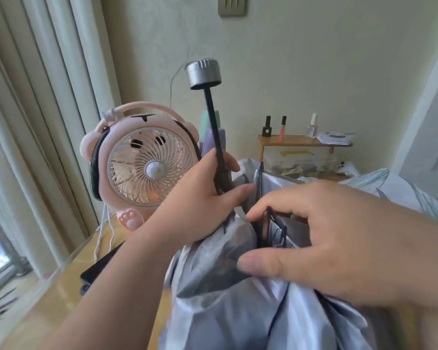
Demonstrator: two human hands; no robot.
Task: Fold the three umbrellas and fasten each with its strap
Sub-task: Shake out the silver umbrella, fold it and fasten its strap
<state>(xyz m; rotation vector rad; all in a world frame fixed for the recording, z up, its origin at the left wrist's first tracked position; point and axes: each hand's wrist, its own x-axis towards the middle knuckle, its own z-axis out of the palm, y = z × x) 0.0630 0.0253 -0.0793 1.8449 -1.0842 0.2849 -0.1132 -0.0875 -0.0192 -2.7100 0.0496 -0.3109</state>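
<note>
- Grip, left: your left hand (208,190) is wrapped round the black shaft (214,127) of the umbrella, thumb on the near side and fingers curled behind. It holds firmly just above the point where the fabric starts.
- Grip, right: your right hand (326,238) is half curled on the canopy (225,311). The thumb presses the cloth from below, and the fingers come over a bunch of dark ribs (273,228). It appears to pinch that gathered fold, not the shaft.
- Axis: the shaft runs up and away from your left fist, leaning slightly left, and ends in the grey handle (204,73) well above the hand. The canopy hangs the opposite way, down towards you, loose and unrolled.
- Deciding relation: the ribs and slack cloth lie just right of and below the left fist, and your right hand is the one on them. Judgement: the next move calls for the pleats to be drawn down along that axis while the left hand steadies the shaft.
- Strap: a pale tab (240,212) shows between the hands. Whether it is the strap cannot be told.
- Surroundings: a pink fan (147,157) stands on the table (61,294) just behind the left hand. Risk judged: the handle could swing into it.
</note>
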